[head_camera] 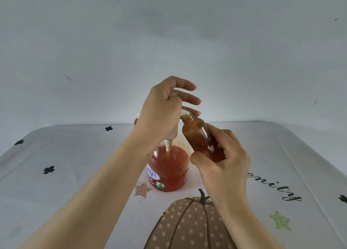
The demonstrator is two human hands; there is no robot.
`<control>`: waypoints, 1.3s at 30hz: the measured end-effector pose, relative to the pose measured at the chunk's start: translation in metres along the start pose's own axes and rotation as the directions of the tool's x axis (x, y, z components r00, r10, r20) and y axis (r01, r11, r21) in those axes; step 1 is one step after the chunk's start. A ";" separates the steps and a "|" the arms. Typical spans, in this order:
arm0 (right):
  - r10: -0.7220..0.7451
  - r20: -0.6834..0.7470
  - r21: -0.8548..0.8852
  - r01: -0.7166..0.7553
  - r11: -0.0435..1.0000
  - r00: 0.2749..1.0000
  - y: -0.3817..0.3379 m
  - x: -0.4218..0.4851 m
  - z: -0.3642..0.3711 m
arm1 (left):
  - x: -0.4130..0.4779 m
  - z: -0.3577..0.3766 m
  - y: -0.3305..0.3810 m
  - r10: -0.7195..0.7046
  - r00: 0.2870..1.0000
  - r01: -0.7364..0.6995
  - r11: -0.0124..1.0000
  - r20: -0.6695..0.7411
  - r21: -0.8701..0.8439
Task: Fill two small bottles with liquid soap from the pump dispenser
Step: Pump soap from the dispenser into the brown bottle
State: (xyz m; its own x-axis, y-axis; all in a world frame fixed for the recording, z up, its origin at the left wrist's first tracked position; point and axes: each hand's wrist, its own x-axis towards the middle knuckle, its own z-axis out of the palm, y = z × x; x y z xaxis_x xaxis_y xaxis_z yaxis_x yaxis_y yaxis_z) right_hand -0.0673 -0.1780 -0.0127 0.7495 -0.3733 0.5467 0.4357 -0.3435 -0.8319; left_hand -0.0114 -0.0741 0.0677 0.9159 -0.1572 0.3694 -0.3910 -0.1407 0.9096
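Warm amber and orange-red against a pale, patterned cloth

We see a small amber-brown translucent plastic bottle [200, 136] with a golden threaded neck [187, 116]. Beside it, the round clear pump dispenser [169, 166] holds orange-red soap under a white pump stem [170, 138], and it carries a blue-and-white oval label [153, 173] and a green-and-white round emblem [160, 186]. The table [75, 164] wears a white cloth printed with black clover marks [48, 169], a tan white-dotted star [142, 189], a green dotted star [280, 221], a brown pumpkin with pale polka dots [187, 226] and black script lettering [277, 188]. We make out a pale grey-blue wall [169, 33] behind.
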 end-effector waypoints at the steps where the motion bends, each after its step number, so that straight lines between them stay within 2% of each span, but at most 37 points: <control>1: 0.003 -0.002 -0.006 -0.003 1.000 1.000 0.000 0.000 0.000 | 0.000 0.001 -0.001 -0.003 1.000 0.003 1.000 -0.006 0.013; 9: 0.045 0.010 -0.018 -0.045 0.999 0.999 0.004 -0.001 -0.001 | -0.001 0.004 -0.007 -0.022 0.999 0.025 0.994 -0.030 0.106; 17: 0.058 0.017 -0.026 -0.057 0.998 0.998 0.008 -0.001 -0.003 | 0.002 0.003 -0.010 -0.058 0.998 0.050 0.977 0.033 0.209; 26: 0.060 0.013 -0.042 -0.059 0.997 0.998 0.008 -0.002 -0.002 | -0.001 0.005 -0.007 -0.095 0.995 0.088 0.977 0.028 0.194; 33: 0.043 0.024 -0.034 -0.042 0.999 0.999 0.006 -0.001 -0.001 | 0.003 0.003 -0.007 -0.060 0.998 0.058 0.981 0.001 0.185; 39: -0.002 0.007 -0.015 0.002 1.000 1.000 0.002 -0.002 0.001 | 0.004 -0.002 -0.001 -0.041 0.999 0.042 0.996 -0.013 0.077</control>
State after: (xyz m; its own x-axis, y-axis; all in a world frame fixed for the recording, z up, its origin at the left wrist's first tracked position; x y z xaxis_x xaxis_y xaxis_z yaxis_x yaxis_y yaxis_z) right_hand -0.0671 -0.1773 -0.0155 0.7522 -0.3668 0.5474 0.4293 -0.3575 -0.8294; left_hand -0.0069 -0.0728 0.0688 0.9323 -0.1387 0.3339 -0.3579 -0.2221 0.9070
